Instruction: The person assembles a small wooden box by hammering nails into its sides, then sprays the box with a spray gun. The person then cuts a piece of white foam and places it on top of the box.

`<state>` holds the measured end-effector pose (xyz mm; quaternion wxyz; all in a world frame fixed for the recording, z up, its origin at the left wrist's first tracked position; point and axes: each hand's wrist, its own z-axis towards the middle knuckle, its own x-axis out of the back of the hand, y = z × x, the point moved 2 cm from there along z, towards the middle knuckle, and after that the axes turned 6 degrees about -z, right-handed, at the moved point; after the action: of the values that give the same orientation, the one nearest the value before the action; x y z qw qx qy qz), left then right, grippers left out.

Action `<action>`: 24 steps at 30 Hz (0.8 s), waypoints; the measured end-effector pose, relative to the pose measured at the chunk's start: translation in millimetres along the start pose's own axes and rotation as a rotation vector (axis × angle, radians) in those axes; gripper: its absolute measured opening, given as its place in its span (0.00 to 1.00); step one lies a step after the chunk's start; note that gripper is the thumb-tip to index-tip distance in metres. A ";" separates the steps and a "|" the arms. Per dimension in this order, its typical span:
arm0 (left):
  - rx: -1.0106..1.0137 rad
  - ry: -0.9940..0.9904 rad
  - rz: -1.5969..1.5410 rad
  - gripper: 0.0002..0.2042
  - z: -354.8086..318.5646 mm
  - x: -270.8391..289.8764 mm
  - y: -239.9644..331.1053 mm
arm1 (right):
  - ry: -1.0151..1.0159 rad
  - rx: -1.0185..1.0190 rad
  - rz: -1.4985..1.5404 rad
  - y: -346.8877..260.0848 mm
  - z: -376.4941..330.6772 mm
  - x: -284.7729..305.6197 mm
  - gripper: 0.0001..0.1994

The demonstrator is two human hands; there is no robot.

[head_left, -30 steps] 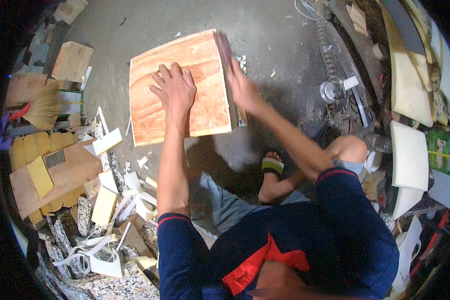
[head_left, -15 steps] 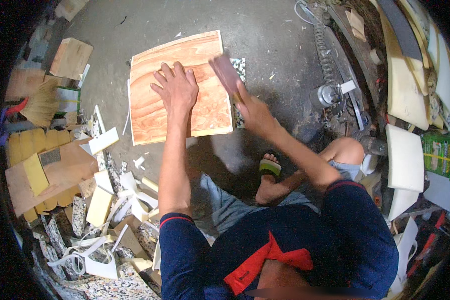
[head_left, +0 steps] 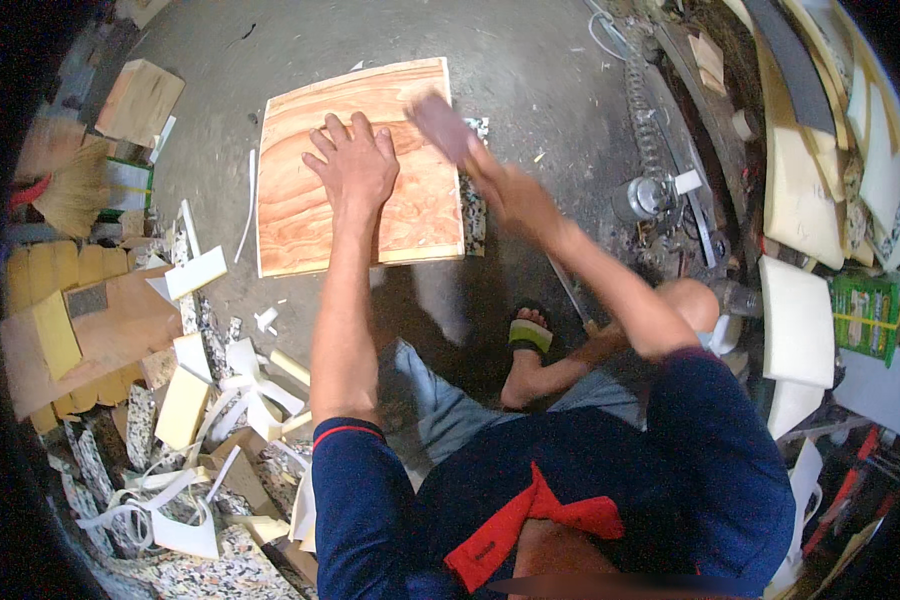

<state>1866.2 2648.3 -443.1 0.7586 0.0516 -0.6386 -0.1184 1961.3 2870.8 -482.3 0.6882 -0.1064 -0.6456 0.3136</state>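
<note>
For containers, I see at my right a green packet with a yellow band across it; what is inside, I cannot tell. Closer to my knee is a clear bottle-like vessel, too dim for knowing its contents. A round metal cup-like part is near a coiled hose, and its inside is also hidden.

The wooden panel lies in front of me, almost square, with wavy orange-brown grain and a pale rim. From under its right edge comes out a piece of speckled foam. My left hand rests flat on the panel, palm down, the fingers spread wide and gripping nothing. My right hand is wrapped around the near end of a flat brownish-purple tool, which is blurred; it is over the right part of the panel, and I cannot tell if these two touch.

At my left lie white cut-offs, some flat, some curled, then a brown board bearing a yellow foam strip, and a straw broom.
</note>
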 end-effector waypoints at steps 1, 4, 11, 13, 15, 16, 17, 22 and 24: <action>0.005 -0.004 0.015 0.27 -1.3 -1.5 0.1 | -0.066 -0.010 0.087 -1.5 -25.2 -2.7 0.33; -0.003 0.021 0.035 0.28 -3.0 -4.7 1.3 | -0.179 -0.144 -0.166 13.1 -41.1 0.2 0.33; 0.004 0.000 -0.019 0.28 -0.4 3.3 0.3 | 0.061 -0.173 -0.391 16.3 118.9 46.4 0.28; 0.026 -0.029 -0.034 0.28 -1.2 3.5 -0.6 | 0.043 -0.198 -0.420 0.4 110.4 50.7 0.28; 0.012 0.006 -0.045 0.28 -2.7 2.6 -0.6 | -0.042 -0.228 -0.406 -17.7 72.8 46.8 0.28; 0.017 0.011 -0.034 0.28 -3.4 1.4 -0.8 | -0.055 -0.237 -0.434 -24.9 55.7 46.4 0.28; 0.013 0.019 -0.029 0.28 -4.7 -0.2 -0.6 | -0.074 -0.242 -0.463 -29.7 42.1 47.4 0.28; -0.004 0.046 -0.006 0.29 -6.4 -0.7 0.3 | -0.029 -0.243 -0.416 -11.5 117.5 54.4 0.29; -0.003 0.048 -0.014 0.28 -5.3 2.3 -0.7 | -0.165 -0.304 -0.306 20.2 172.7 50.8 0.29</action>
<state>1871.7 2646.7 -441.9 0.7729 0.0580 -0.6197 -0.1233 1788.8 2870.8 -426.9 0.6487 -0.0835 -0.7481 0.1123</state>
